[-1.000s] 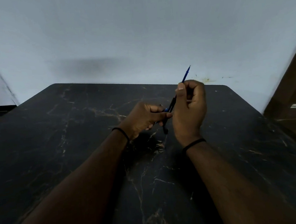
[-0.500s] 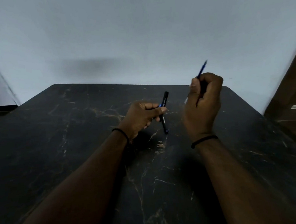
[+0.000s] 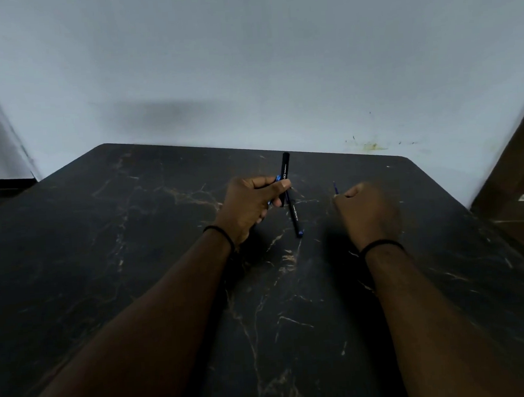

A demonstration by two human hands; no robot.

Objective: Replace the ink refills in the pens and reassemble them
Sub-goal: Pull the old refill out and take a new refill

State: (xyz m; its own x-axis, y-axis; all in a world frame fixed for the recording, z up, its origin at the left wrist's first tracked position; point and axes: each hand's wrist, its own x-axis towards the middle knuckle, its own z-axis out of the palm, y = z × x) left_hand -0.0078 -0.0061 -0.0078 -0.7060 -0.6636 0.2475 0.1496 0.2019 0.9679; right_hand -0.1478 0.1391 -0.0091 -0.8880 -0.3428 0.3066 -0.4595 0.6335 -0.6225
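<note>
Holding the black pen (image 3: 288, 190) upright over the dark table (image 3: 133, 238), the left hand (image 3: 252, 205) has its fingers curled round the pen's middle. Well apart from it, the right hand (image 3: 367, 211) is closed around a thin blue refill (image 3: 335, 188), only its tip showing. Judging by this, the refill is out of the pen, so a refill has yet to go in and the pen be closed up. I count one pen, one refill.
</note>
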